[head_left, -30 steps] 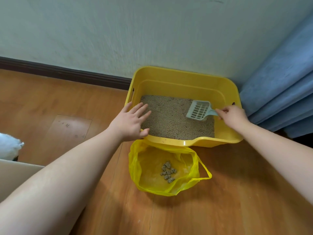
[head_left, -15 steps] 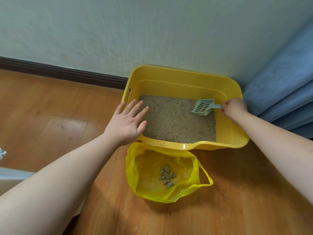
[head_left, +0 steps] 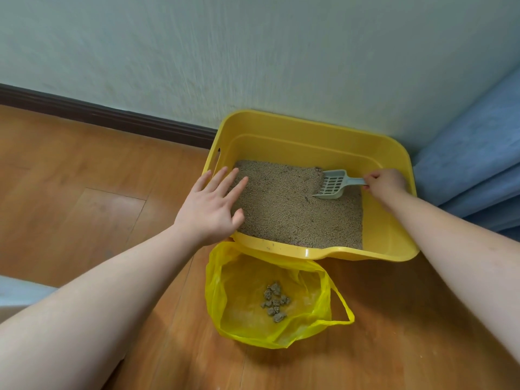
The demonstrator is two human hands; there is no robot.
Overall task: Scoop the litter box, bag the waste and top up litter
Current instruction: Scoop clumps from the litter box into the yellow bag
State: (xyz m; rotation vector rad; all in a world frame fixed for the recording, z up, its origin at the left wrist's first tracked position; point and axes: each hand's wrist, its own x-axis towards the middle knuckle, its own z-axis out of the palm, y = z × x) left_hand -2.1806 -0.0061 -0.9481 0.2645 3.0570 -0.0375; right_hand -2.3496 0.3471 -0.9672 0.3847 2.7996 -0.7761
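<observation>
Against the pale wall, in the right half of the frame, a yellow litter box [head_left: 309, 136] stands on the wooden floor [head_left: 84, 170], with a blue curtain [head_left: 478, 153] just beside its right edge. Beige litter [head_left: 287, 209] covers most of the bottom of the box; along the right wall a strip of bare yellow plastic shows. The right hand [head_left: 385, 182] comes in from the right and its fingers are curled tightly around the end of the handle of a grey slotted scoop [head_left: 332, 184]. The scoop extends to the left from this hand, and its blade is tilted so that the front edge touches the litter near the far right part of the box. Just left of the blade the litter makes a small raised edge. The left hand [head_left: 211, 206] lies flat with the fingers spread wide, holding nothing; it sits over the near left corner of the box, the fingertips above the litter, but I cannot tell if the palm presses on the rim. Below the box, in the lower centre of the frame, a yellow plastic bag [head_left: 233, 282] stands wide on the floor, its far edge tucked under the front lip of the box. Some grey clumps [head_left: 275, 302] lie together at the bottom of the bag, well apart from the scoop.
</observation>
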